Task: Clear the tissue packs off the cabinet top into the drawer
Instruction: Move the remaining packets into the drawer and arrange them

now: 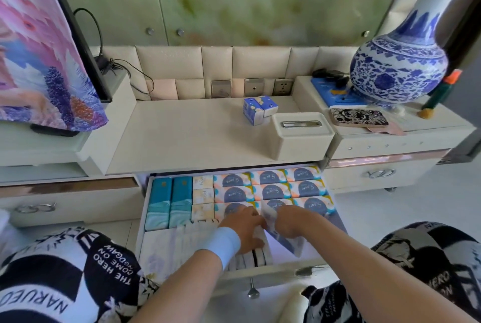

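Observation:
The drawer (276,269) under the cabinet top (182,137) is pulled out and holds rows of tissue packs (270,188) with blue and orange print, plus two teal packs (169,201). Both my hands are inside it. My left hand (246,226) lies on packs near the front of the drawer, fingers curled down over them. My right hand (283,223) grips a white and blue tissue pack (269,214) beside it. Two small blue and white tissue packs (259,110) still stand together on the cabinet top.
A white tissue box (302,135) sits at the cabinet top's front right. A blue and white vase (400,62), a phone (359,117) and a green bottle (440,93) stand on the raised right shelf. Left is a draped screen (44,44). My knees (65,278) flank the drawer.

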`<state>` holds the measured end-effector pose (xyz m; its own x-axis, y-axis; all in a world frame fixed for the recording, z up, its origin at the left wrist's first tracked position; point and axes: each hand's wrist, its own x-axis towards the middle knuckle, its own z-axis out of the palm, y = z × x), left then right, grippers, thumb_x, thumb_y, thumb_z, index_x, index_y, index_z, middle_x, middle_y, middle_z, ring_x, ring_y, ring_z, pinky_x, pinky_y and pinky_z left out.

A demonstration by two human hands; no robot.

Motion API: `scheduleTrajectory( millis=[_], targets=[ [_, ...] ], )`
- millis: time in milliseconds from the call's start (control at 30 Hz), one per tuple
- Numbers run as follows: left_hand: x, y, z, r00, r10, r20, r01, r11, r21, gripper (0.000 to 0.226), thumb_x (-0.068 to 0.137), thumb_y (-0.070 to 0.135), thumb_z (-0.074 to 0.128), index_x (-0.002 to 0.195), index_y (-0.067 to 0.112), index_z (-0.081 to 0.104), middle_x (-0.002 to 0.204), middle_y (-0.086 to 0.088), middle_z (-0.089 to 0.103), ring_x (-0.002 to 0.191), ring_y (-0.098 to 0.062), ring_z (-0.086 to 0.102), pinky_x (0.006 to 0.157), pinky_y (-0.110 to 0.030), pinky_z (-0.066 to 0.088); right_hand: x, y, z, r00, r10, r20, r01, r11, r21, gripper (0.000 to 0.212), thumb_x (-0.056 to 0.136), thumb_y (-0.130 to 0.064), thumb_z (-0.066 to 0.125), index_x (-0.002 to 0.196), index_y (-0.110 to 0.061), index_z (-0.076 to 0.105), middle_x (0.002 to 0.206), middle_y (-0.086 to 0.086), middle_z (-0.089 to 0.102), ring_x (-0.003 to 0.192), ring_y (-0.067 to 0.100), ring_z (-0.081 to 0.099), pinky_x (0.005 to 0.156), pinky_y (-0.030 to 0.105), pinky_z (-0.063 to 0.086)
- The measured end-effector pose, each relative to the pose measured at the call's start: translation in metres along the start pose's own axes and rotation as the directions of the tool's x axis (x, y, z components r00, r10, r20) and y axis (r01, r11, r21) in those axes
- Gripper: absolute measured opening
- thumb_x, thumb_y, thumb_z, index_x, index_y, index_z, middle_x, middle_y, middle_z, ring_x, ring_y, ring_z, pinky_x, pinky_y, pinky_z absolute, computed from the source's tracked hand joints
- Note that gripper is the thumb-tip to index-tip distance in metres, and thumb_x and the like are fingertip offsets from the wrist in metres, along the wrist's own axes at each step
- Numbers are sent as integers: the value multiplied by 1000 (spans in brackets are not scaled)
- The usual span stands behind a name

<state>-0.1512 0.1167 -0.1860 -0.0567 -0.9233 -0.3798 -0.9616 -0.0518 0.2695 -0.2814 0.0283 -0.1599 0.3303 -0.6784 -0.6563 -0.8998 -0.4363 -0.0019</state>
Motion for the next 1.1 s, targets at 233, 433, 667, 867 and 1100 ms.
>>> scheduleTrajectory(
  millis=[233,433,667,867,1100],
  targets=[
    [-2,-15,15,999,-33,-29,32,999,-22,83,79,40,70,149,28,27,150,0,26,141,-26,19,114,-42,28,-7,-11,26,980,49,195,-82,983,166,42,97,-11,50,137,-2,46,135,20,53,118,37,59,66,33,53],
    [-17,-42,18,997,-81,16,77,984,161,112,64,56,78,152,29,15,151,-1,19,139,-28,19,116,-43,20,-6,-12,41,953,-19,302,-195,725,661,32,91,-24,36,105,-8,60,92,14,68,77,30,66,72,36,55],
    [-26,-52,15,996,-83,-18,80,990,-120,121,58,48,88,152,35,12,155,3,20,142,-24,21,114,-42,31,-17,-23,38,906,-113,407,-335,395,855,38,83,-5,35,119,-2,48,118,21,60,101,37,62,88,47,52],
    [-24,-49,18,985,-144,-96,137,987,-79,82,84,48,67,150,31,22,150,0,32,138,-24,30,112,-40,32,-11,-41,53,989,44,143,-130,727,674,46,98,-18,39,143,-7,34,133,15,54,119,28,57,99,37,50],
    [-5,-22,24,981,88,-173,-72,993,96,51,97,32,41,147,34,31,156,1,27,140,-25,24,113,-39,27,-16,-47,49,985,-164,58,138,940,312,51,99,-4,42,145,9,25,132,23,55,119,32,56,92,34,46]
  ],
)
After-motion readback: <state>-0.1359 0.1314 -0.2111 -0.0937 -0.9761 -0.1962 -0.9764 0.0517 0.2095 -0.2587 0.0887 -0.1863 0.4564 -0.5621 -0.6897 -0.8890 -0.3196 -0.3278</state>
